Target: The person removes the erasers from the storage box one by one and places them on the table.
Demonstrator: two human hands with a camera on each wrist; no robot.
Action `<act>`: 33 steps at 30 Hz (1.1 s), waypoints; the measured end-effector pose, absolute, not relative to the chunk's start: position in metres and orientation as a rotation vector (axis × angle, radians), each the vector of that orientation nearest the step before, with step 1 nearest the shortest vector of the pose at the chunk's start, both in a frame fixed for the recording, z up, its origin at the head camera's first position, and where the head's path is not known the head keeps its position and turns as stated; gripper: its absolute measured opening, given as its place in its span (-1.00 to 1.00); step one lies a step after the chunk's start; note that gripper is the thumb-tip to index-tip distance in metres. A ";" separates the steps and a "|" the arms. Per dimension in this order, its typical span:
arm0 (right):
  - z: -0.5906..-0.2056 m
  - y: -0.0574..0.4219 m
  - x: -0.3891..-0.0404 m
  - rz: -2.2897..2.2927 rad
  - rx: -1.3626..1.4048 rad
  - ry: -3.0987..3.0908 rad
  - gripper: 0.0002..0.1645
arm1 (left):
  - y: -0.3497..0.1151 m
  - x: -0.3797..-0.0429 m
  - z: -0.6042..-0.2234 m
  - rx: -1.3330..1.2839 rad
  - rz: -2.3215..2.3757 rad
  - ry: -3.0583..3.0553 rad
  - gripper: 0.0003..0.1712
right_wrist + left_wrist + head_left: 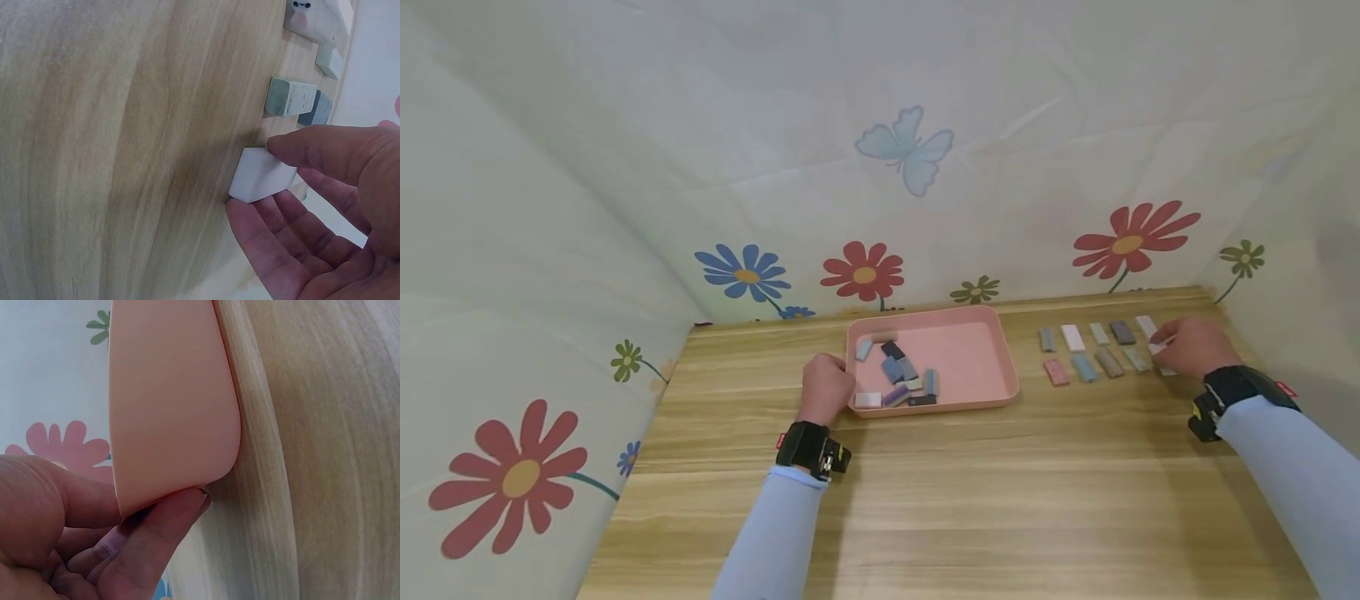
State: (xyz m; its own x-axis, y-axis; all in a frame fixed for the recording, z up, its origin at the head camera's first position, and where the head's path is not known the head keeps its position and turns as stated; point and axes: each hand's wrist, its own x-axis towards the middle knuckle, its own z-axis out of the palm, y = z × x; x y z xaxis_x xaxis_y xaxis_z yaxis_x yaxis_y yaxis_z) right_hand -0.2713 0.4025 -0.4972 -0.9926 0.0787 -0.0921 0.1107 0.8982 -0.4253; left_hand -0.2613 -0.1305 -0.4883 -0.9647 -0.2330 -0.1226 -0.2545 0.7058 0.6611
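Right grip (1197, 346) pinches a white block (257, 177), left grip (827, 389) holds the tray (976, 360) at nine o'clock; my fingers drifting nine-ward could jostle the green block (289, 97).

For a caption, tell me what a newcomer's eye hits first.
Likely the central pink tray of small blocks, its left edge gripped by the left hand. Then two rows of blocks to its right, the right hand pinching a white block. Behind, a blue butterfly decorates the wall.
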 end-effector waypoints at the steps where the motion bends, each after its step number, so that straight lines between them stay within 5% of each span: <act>1: -0.498 0.402 -0.271 -0.681 0.151 2.988 -0.55 | -0.130 -0.261 -0.488 -0.411 1.124 2.869 -0.78; 18: -0.478 0.387 -0.265 -0.644 0.039 3.058 -0.44 | -0.127 -0.264 -0.485 -0.341 1.075 2.905 -0.72; 27: -0.431 0.295 -0.264 -0.752 -0.065 3.063 -0.41 | -0.125 -0.257 -0.468 -0.158 0.901 3.153 -0.74; 33: -0.427 0.233 -0.269 -0.772 -0.103 2.985 -0.30 | -0.106 -0.246 -0.454 0.160 1.012 3.044 -0.57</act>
State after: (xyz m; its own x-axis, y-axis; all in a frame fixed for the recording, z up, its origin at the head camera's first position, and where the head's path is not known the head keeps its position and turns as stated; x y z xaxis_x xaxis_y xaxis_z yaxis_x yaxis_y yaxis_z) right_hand -0.2687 0.2327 -0.4268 -0.9962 -0.0788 -0.0381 -0.0505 0.8726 -0.4858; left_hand -0.2455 -0.1062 -0.4539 -0.9926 0.0721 0.0980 0.1164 0.7966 0.5931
